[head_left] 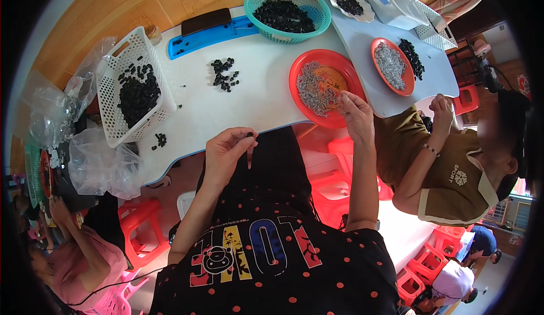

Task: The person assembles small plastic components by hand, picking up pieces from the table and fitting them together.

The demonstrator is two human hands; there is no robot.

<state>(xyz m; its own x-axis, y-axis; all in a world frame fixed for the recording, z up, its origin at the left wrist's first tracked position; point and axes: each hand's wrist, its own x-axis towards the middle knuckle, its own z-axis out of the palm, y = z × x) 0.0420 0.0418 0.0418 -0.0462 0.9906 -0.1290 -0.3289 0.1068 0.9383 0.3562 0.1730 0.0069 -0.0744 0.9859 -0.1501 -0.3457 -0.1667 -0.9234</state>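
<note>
My left hand [226, 148] is closed in a pinch just off the table's front edge, with a small black plastic part [249, 135] between thumb and fingertips. Over the right rim of a red plate [293, 82], my right hand [357, 114] has its thumb and fingers pressed together; whatever they hold is too small to make out. Small grey metal pieces, looking like screws [315, 91], are heaped on that plate. Beyond my left hand, a loose cluster of black parts [224, 76] lies on the white table [255, 108].
A white basket [164, 97] and a green basket [324, 17] hold black parts. Between them lies a blue tray [198, 43]. At right, a co-worker [453, 167] sits by an orange plate [403, 91] of silvery pieces. Clear plastic bags [105, 165] hang at left, above red stools [141, 230].
</note>
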